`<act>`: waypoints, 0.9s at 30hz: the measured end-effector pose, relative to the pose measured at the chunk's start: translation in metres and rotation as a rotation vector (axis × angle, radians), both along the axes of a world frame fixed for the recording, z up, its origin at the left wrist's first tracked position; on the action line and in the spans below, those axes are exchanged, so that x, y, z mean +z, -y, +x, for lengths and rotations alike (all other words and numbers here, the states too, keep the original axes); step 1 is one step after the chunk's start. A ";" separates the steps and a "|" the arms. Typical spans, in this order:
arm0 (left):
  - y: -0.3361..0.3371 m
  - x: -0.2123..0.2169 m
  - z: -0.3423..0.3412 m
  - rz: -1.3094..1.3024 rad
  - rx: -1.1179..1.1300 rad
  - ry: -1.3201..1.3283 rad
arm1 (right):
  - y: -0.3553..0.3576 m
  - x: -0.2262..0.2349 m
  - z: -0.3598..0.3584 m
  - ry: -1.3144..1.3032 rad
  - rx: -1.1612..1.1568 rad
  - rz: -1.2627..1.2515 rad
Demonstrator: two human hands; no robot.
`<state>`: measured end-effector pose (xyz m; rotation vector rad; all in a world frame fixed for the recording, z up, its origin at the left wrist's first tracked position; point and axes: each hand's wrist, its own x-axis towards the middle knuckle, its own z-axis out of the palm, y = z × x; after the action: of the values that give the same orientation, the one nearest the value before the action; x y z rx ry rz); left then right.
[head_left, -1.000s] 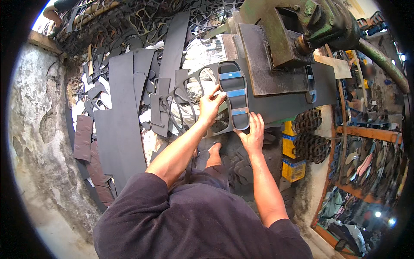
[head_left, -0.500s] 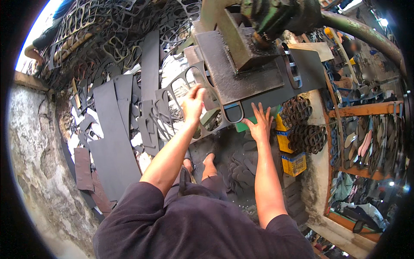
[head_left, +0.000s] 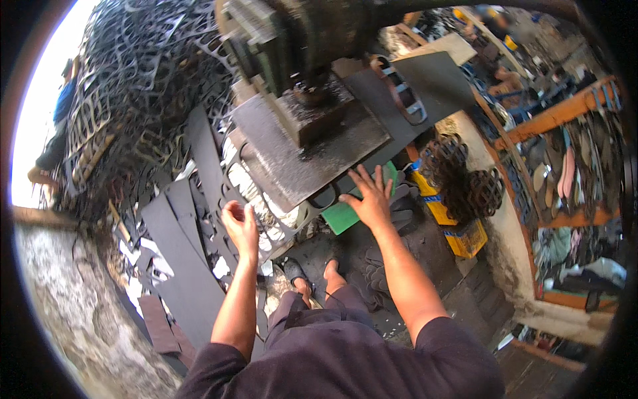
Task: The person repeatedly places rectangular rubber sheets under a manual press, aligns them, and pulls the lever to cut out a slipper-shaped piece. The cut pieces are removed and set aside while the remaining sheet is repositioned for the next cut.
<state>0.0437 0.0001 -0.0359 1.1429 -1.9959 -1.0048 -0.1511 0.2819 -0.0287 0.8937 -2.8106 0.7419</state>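
Observation:
My right hand (head_left: 372,199) lies with fingers spread over a green board (head_left: 342,218), at the near edge of a dark flat sheet (head_left: 432,83). A heavy metal press plate (head_left: 266,146) stands over the left part of that sheet, just beyond my fingertips. Part of a dark curved cutting die (head_left: 325,197) shows under the plate's near edge; the rest is hidden. My left hand (head_left: 241,229) hovers left of the press, fingers loosely curled and apart from the thumb, holding nothing I can see. Beside it is a sheet with sole-shaped holes (head_left: 290,223). Another die (head_left: 402,93) sits on the dark sheet.
Piled cut-out scraps (head_left: 139,73) rise at the far left. Long dark strips (head_left: 189,256) lie nearer, beside a rough wall (head_left: 80,299). Right of the press stand yellow boxes (head_left: 465,238) topped with stacked dark loops (head_left: 485,193). Shelves with soles (head_left: 571,159) are at the right.
My left hand has moved off the holed sheet, to the left and nearer me. My right hand stays by the green board. The view has shifted, and the plate covers more of the near die.

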 end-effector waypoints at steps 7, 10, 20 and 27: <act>-0.067 -0.001 -0.048 1.173 -0.293 -0.433 | -0.001 0.020 -0.001 -0.026 0.046 0.088; -0.070 0.010 -0.052 1.200 -0.326 -0.362 | -0.043 -0.007 -0.074 0.133 0.146 -0.370; -0.095 0.029 -0.062 1.207 -0.212 -0.443 | -0.108 -0.082 -0.251 0.649 -0.686 -1.430; -0.093 0.013 -0.042 1.154 -0.150 -0.462 | -0.026 0.004 -0.208 0.700 -0.525 -1.678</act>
<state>0.0019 0.0927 -0.0231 1.0985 -1.0608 -2.3837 -0.3591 0.3076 -0.0252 -0.4515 -1.3837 2.7428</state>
